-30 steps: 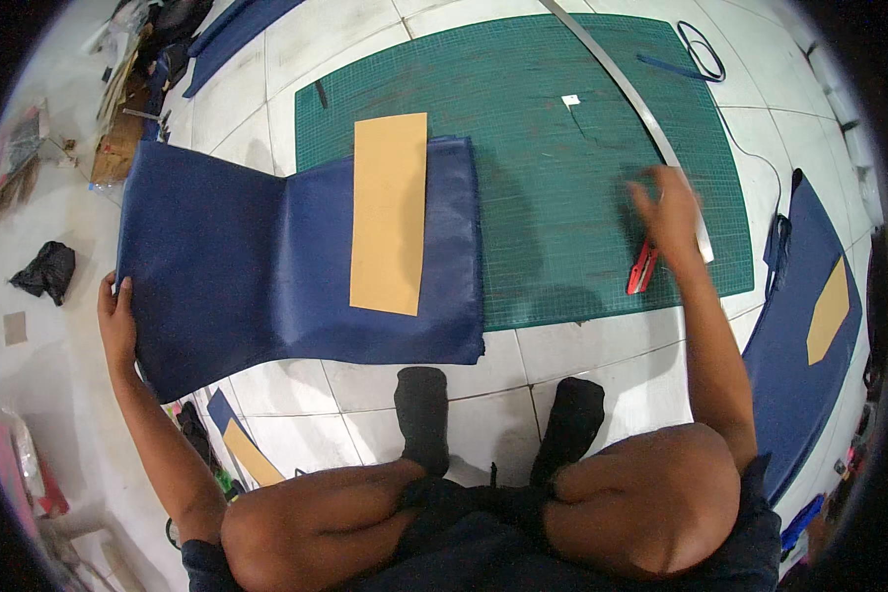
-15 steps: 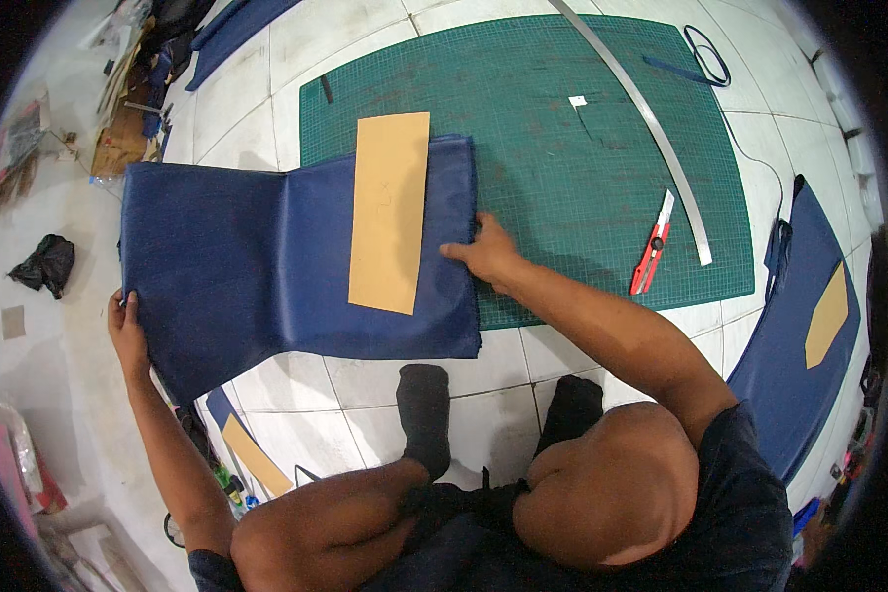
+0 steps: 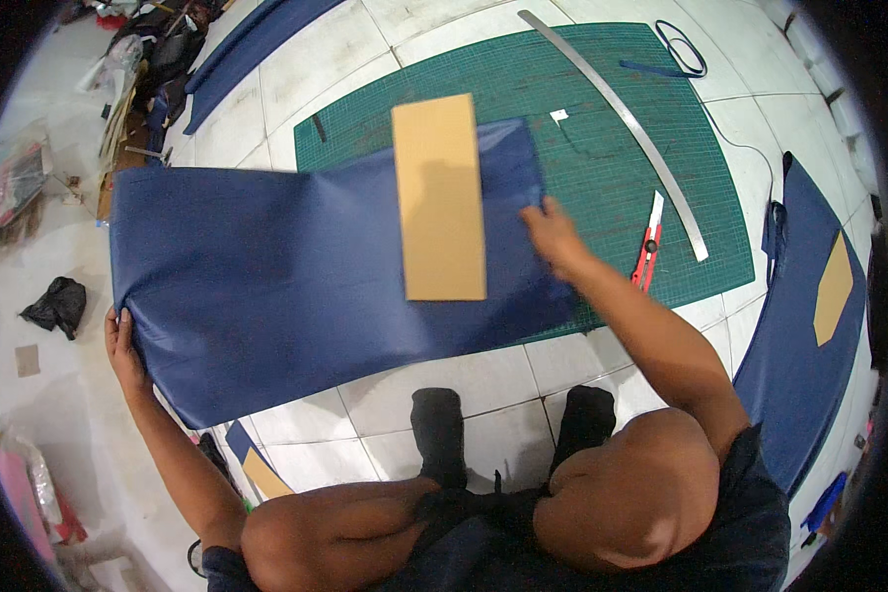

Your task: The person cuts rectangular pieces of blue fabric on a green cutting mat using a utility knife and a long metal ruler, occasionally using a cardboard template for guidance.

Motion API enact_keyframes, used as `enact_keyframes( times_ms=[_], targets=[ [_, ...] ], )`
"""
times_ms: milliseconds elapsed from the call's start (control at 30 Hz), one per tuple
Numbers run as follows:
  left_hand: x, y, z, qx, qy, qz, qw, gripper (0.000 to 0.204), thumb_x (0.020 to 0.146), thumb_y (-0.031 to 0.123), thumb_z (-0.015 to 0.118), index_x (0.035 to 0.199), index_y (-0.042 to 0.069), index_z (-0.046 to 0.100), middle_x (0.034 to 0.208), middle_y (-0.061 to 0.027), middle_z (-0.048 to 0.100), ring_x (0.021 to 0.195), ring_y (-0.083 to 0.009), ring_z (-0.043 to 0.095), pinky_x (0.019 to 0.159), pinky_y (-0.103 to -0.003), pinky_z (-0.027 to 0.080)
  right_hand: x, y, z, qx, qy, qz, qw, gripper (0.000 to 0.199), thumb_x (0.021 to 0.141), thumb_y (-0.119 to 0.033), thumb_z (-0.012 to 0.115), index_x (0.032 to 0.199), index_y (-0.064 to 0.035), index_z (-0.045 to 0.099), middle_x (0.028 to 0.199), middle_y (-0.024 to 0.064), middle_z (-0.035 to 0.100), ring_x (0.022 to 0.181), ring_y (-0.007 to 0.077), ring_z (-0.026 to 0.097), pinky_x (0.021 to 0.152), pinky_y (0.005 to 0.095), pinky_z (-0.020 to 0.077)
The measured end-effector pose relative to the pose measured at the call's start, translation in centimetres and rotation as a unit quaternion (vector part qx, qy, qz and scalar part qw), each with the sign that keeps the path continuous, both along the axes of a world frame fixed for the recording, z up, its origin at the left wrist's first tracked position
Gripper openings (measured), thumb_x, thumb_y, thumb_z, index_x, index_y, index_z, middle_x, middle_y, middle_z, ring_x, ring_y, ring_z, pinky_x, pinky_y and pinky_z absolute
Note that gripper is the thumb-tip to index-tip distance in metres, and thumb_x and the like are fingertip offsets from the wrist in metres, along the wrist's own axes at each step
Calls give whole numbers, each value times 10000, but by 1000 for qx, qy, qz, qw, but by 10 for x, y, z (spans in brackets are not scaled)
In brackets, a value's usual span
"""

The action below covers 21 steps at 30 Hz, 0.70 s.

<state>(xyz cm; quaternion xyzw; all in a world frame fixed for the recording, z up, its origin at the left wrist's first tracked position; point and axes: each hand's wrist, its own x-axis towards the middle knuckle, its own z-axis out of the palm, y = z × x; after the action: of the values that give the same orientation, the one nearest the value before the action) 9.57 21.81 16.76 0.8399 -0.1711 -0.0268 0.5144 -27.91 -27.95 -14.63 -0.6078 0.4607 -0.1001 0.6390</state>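
Observation:
A large piece of dark blue sheet material, leather-like, stretches between my two hands over the left part of the green cutting mat. My left hand grips its left edge, the thumb on top and the other fingers partly hidden. At the opposite edge my right hand holds the sheet, thumb above and fingers at the rim; it is slightly blurred. A tan cardboard rectangle lies on the right half of the sheet, its far end reaching past the sheet's edge.
A red utility knife with its blade out and a long metal ruler lie on the mat. More blue material with a tan cardboard piece is at right. A black plastic bag lies at left on the white tiles.
The sheet has spread wider and its middle fold has flattened. My right hand has moved to the right with its edge, carrying the cardboard along. My left hand stays at the left edge.

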Motion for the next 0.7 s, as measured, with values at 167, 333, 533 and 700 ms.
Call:
enact_keyframes(
  times_ms=[167,333,533,700],
  targets=[
    [38,33,-85,64,40,60,995,439,986,272,657,1320,1,568,1241,-119,650,1139,-230,594,1010,-350,440,-56,-48,44,135,-75,-15,988,600,929,-345,673,1342,61,513,1235,243,632,1096,331,653,946,430,531],
    [46,55,-228,497,-108,62,859,747,843,342,811,1384,-63,494,1293,-280,613,1239,-415,566,1092,-444,413,-45,-51,4,-250,131,68,957,639,891,-370,717,1325,61,530,1270,301,595,1176,416,590,1025,481,469],
    [-27,-65,-269,399,-91,-131,903,660,896,328,755,1393,-35,517,1418,-290,516,1342,-416,487,1129,-455,388,-61,-28,1,-318,120,83,937,617,860,-233,716,1371,36,497,1347,302,546,1257,452,523,1098,493,405],
    [-43,-206,-249,349,-140,-276,885,541,943,316,675,1385,25,560,1442,-251,514,1348,-421,478,1143,-468,375,-65,-19,-12,-322,72,27,944,622,878,-161,707,1413,21,448,1331,286,566,1218,443,561,1079,479,430]
  ],
)
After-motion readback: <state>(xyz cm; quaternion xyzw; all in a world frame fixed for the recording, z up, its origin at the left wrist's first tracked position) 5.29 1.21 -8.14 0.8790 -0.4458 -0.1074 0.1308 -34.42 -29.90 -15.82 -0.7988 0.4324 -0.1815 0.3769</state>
